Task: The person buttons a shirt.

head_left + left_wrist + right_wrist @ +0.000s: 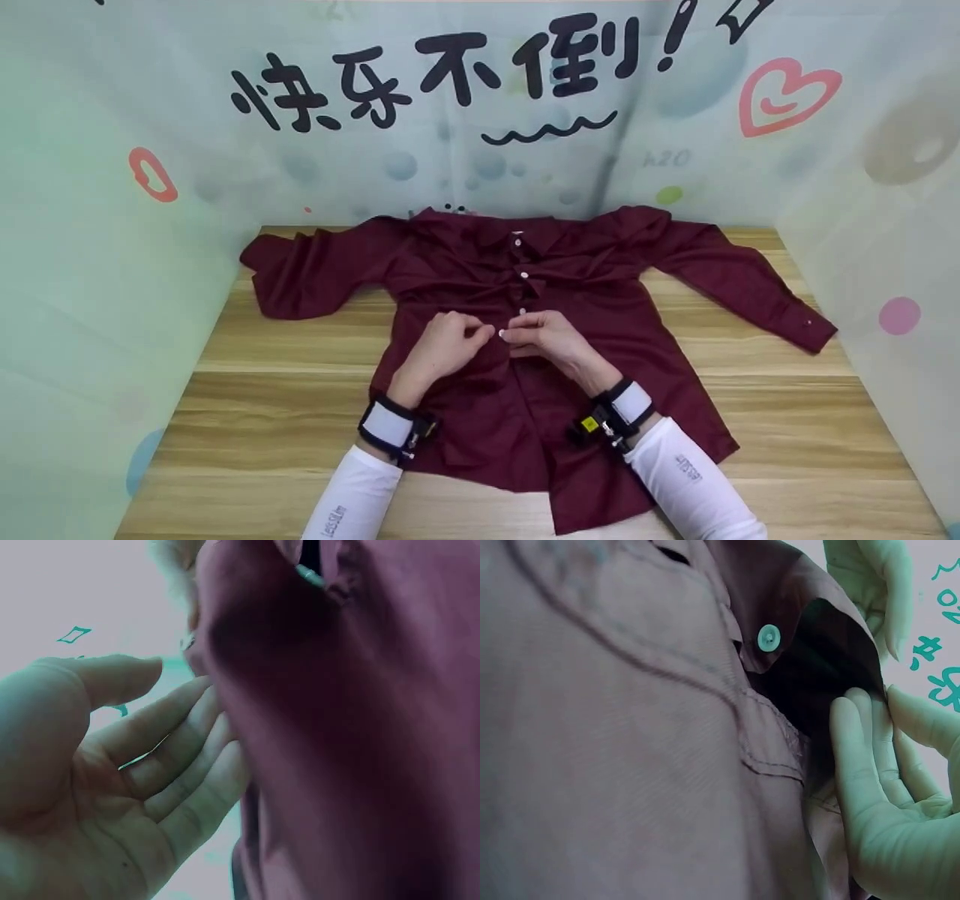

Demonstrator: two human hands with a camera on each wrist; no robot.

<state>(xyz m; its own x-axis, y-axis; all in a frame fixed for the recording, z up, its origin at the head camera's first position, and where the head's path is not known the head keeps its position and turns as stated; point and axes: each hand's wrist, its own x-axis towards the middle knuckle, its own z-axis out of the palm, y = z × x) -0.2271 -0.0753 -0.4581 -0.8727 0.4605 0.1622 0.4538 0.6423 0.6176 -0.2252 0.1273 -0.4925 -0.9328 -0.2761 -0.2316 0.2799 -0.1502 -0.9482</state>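
Over on the wooden table point(262, 420) a maroon shirt point(607, 330) lies spread, collar point(550, 232) at the far side. The right hand point(551, 339) pinches the shirt beside a white button point(502, 333); just left, the left hand point(444, 343) has its thumb point(112, 682) parted from its fingers point(202, 802).

The shirt point(600, 322) is thin woven cloth, softly creased, with a faint sheen; its button point(769, 638) looks like smooth, slightly glossy plastic. The table point(277, 405) shows smooth, satiny wood grain. The backdrop point(337, 172) looks like matt printed cloth, the arm sleeves point(360, 487) smooth matt fabric.
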